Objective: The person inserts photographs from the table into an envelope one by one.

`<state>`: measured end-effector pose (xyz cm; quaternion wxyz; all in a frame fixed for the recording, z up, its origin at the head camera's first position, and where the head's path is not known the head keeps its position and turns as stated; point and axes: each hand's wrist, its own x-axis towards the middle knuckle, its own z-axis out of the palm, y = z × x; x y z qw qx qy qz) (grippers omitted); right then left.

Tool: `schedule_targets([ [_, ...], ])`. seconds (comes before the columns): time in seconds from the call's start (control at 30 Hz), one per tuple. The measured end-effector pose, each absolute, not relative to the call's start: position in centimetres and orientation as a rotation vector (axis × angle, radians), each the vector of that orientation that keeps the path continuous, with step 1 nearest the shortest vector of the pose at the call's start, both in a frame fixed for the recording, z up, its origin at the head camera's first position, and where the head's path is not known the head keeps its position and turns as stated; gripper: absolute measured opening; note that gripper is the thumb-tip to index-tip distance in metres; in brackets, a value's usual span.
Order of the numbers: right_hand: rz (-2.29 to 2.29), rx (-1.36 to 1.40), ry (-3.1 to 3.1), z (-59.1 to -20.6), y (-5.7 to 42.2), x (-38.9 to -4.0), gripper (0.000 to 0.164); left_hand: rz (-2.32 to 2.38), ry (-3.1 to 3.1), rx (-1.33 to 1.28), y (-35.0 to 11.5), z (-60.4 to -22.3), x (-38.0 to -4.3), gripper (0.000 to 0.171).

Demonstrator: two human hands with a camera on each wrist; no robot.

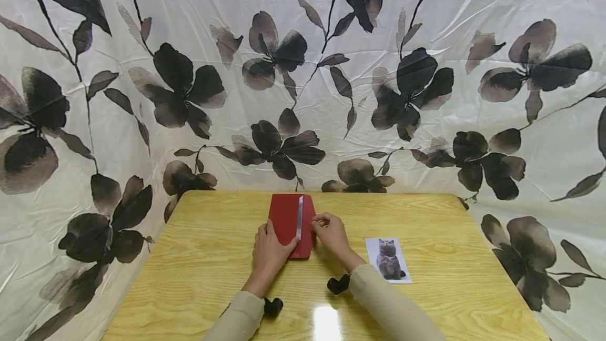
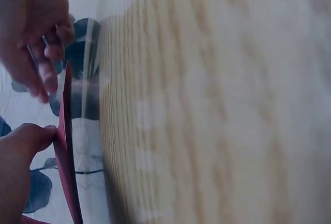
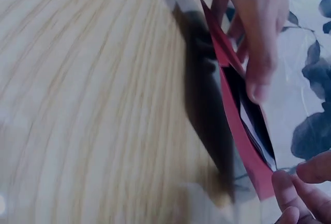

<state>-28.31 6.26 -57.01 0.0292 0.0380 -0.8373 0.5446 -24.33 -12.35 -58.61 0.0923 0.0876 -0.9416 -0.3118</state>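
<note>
In the head view a red envelope (image 1: 285, 214) is held up off the wooden table with its flap side to the right. My left hand (image 1: 269, 250) grips it, thumb over the front near the lower edge. The envelope's mouth gapes, and a pale edge (image 3: 252, 125) shows inside the dark opening in the right wrist view. At the flap's right side is my right hand (image 1: 331, 234), fingers bent. Its fingertips (image 3: 282, 180) lie at the envelope's near corner; whether they touch it is hard to tell. The thumb stands apart from the forefinger.
A photo card of a grey cat (image 1: 389, 260) lies on the wooden table (image 1: 199, 278), right of the right forearm. Behind the table hangs a white cloth (image 1: 331, 99) with dark flowers. Each wrist carries a small black device (image 1: 338, 284).
</note>
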Motion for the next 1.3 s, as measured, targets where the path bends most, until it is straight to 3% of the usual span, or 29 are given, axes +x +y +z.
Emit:
schedule_targets([
  [0.8,1.451,0.036,-2.671,-56.0,14.8,-26.3,0.020,-0.921,-2.794,0.222,-12.5,-58.8,-24.4,0.109],
  [1.3,1.315,-0.037,-2.726,-55.5,20.3,-23.9,0.032,-0.953,-2.790,0.225,-12.7,-58.7,-24.4,0.110],
])
